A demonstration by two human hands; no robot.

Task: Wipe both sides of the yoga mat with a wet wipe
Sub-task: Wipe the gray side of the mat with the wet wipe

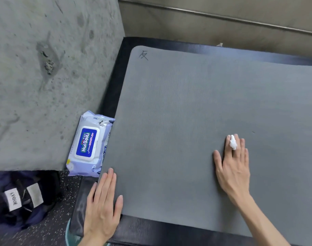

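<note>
left hand (102, 203): lower centre of frame, fingers straight and together, palm flat on the near-left corner of the yoga mat (187, 130), partly over the black pad (151, 233) beneath. holds nothing.

right hand (234, 167): centre-right, fingers extended and pressed flat on the mat surface. a bunched white wet wipe (233, 142) is pinched between 2 of the fingers near the tips; the rest of the wipe, if any lies under the hand, can't be seen.

yoga mat: grey, laid flat, fills centre and right of frame. a handwritten mark (143, 55) sits at its far-left corner.

wipes pack (88, 144): left of the mat, touching its edge, lid closed, lying on grey concrete (45, 77).

lower left: dark fabric w/ 2 labels (23, 197) on speckled floor.

upper right: wall w/ a thin rail (222, 17).
</note>
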